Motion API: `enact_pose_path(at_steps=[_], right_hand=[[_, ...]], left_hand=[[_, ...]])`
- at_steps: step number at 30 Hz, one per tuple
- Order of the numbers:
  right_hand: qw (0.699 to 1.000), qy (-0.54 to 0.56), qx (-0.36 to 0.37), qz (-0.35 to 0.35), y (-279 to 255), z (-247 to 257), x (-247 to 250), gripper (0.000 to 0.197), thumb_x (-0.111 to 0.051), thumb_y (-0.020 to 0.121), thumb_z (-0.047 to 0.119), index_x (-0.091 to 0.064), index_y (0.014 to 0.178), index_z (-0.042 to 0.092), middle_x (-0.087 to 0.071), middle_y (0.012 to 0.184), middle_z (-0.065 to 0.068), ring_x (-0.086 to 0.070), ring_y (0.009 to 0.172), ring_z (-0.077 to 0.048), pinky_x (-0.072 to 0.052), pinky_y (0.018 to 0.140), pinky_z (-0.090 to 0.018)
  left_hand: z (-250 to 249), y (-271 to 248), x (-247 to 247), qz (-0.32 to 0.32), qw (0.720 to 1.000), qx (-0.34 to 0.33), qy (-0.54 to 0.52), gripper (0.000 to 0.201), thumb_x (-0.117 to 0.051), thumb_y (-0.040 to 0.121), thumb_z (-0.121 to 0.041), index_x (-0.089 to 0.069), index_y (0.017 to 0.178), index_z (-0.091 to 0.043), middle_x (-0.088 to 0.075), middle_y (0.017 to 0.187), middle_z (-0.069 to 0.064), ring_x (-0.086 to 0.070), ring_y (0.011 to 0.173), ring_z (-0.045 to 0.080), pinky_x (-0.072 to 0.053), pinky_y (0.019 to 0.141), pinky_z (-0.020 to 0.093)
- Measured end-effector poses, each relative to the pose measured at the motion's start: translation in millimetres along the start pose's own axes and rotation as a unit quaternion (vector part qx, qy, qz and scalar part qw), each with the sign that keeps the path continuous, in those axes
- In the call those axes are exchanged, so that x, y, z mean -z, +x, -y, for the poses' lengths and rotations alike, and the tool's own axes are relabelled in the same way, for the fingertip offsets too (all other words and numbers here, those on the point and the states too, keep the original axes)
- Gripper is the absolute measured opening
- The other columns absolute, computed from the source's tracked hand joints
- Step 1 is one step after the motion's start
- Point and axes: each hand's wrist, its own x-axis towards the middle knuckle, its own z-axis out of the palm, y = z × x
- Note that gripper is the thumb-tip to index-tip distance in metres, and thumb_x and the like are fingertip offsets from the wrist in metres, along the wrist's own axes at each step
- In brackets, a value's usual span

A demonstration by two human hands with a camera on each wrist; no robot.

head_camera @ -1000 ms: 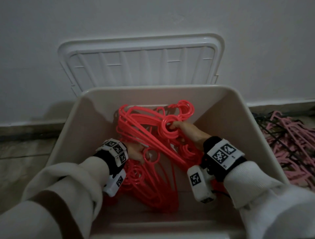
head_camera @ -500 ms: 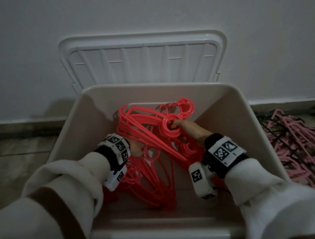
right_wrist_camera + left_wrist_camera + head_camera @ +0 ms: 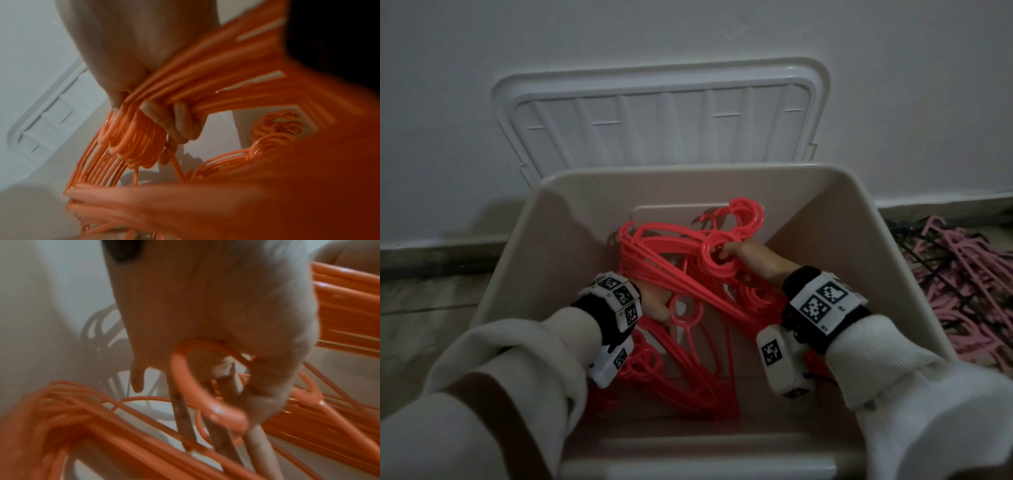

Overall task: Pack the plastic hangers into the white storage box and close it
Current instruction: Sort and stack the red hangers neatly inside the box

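Both hands reach down into the open white storage box. A tangle of red plastic hangers fills its middle. My right hand grips a bundle of several hanger hooks, its fingers curled through the loops near the box's far wall. My left hand holds a single red hook at the left of the pile, fingers bent round it. Behind the box, the white ribbed lid leans upright against the wall.
A heap of pink hangers mixed with some dark ones lies on the floor to the right of the box. A pale wall with a dark skirting strip stands right behind. Grey floor shows at the left.
The hands and the held hangers have stayed almost in place. The view has shifted slightly, and the right hand's bundle sits a touch higher in the box.
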Motion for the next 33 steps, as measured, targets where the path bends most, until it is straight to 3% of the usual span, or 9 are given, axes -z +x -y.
enact_pose_path(at_steps=[4, 8, 10, 14, 17, 22, 26, 30, 33], right_hand=[[1.0, 0.002, 0.003, 0.007, -0.2, -1.2, 0.1, 0.029, -0.041, 0.091, 0.009, -0.046, 0.064, 0.015, -0.034, 0.029, 0.009, -0.023, 0.023, -0.003, -0.016, 0.029, -0.012], [0.999, 0.049, -0.004, 0.009, 3.2, -6.8, -2.2, 0.027, -0.041, 0.089, 0.013, -0.046, 0.062, 0.017, -0.034, 0.034, 0.009, -0.022, 0.026, -0.004, -0.013, 0.033, -0.013], [0.996, 0.085, -0.001, 0.007, 3.7, -8.5, -1.7, 0.028, -0.039, 0.089, 0.014, -0.045, 0.062, 0.017, -0.034, 0.035, 0.008, -0.022, 0.026, -0.005, -0.014, 0.032, -0.012], [0.992, 0.125, -0.002, -0.015, 2.5, -11.4, -1.3, 0.035, -0.035, 0.092, 0.014, -0.04, 0.057, 0.016, -0.032, 0.033, 0.007, -0.023, 0.025, -0.005, -0.014, 0.033, -0.015], [0.987, 0.155, 0.001, -0.038, 3.7, -14.3, -1.6, 0.033, -0.037, 0.092, 0.016, -0.044, 0.06, 0.016, -0.033, 0.04, 0.003, -0.024, 0.027, -0.006, -0.016, 0.034, -0.015], [0.979, 0.198, 0.001, -0.045, 3.2, -13.6, -0.5, 0.033, -0.038, 0.091, 0.019, -0.046, 0.059, 0.016, -0.038, 0.036, 0.007, -0.025, 0.026, -0.005, -0.017, 0.034, -0.014], [0.962, 0.266, 0.009, -0.068, 2.8, -15.4, 2.1, 0.034, -0.037, 0.089, 0.021, -0.049, 0.058, 0.018, -0.044, 0.044, 0.003, -0.026, 0.027, -0.006, -0.017, 0.034, -0.012], [0.946, 0.314, 0.028, -0.076, 3.4, -19.8, 6.8, 0.037, -0.032, 0.088, 0.021, -0.039, 0.052, 0.018, -0.039, 0.037, 0.006, -0.025, 0.026, -0.007, -0.016, 0.036, -0.014], [0.94, 0.334, 0.028, -0.063, -0.9, -23.1, 6.0, 0.046, -0.029, 0.089, 0.024, -0.038, 0.044, 0.019, -0.033, 0.033, 0.004, -0.024, 0.025, -0.008, -0.017, 0.033, -0.013]], left_hand=[[-5.5, -6.0, 2.6, 0.026, 0.999, 0.01, -0.023, 0.033, -0.06, 0.082, -0.024, -0.062, 0.111, -0.008, -0.063, 0.1, -0.002, -0.058, 0.092, 0.017, -0.048, 0.075, 0.023], [-7.6, -14.6, 6.4, 0.049, 0.997, 0.038, -0.034, 0.047, -0.058, 0.088, -0.022, -0.047, 0.133, -0.015, -0.053, 0.129, 0.002, -0.048, 0.12, 0.019, -0.036, 0.09, 0.021], [-8.1, -21.0, 8.2, 0.049, 0.996, 0.053, -0.06, 0.046, -0.058, 0.089, -0.027, -0.049, 0.132, -0.017, -0.052, 0.131, 0.0, -0.046, 0.124, 0.018, -0.036, 0.097, 0.024], [-6.5, -29.4, 10.0, 0.014, 0.985, 0.018, -0.172, 0.021, -0.061, 0.088, -0.03, -0.067, 0.103, -0.016, -0.067, 0.103, -0.003, -0.06, 0.106, 0.013, -0.043, 0.095, 0.024], [-2.3, -27.8, 11.6, 0.029, 0.931, 0.027, -0.364, 0.02, -0.045, 0.094, -0.008, -0.064, 0.092, -0.005, -0.072, 0.072, -0.002, -0.068, 0.067, 0.01, -0.049, 0.068, 0.026], [10.3, -32.1, 16.5, 0.083, 0.871, 0.0, -0.485, 0.039, -0.026, 0.091, 0.005, -0.055, 0.117, 0.003, -0.067, 0.098, 0.02, -0.071, 0.066, 0.025, -0.055, 0.052, 0.025], [22.7, -28.6, 17.1, 0.021, 0.849, 0.027, -0.528, 0.03, -0.03, 0.097, 0.002, -0.056, 0.107, -0.01, -0.072, 0.075, 0.008, -0.069, 0.056, 0.019, -0.056, 0.048, 0.026], [17.2, -31.0, 7.3, -0.038, 0.907, 0.054, -0.416, 0.025, -0.038, 0.097, -0.002, -0.061, 0.095, -0.011, -0.069, 0.066, -0.002, -0.063, 0.051, 0.001, -0.05, 0.048, 0.016], [5.2, -32.8, -7.6, -0.105, 0.973, 0.013, -0.207, 0.031, -0.05, 0.094, -0.008, -0.056, 0.125, -0.004, -0.057, 0.126, 0.013, -0.056, 0.115, 0.019, -0.041, 0.091, 0.022]])
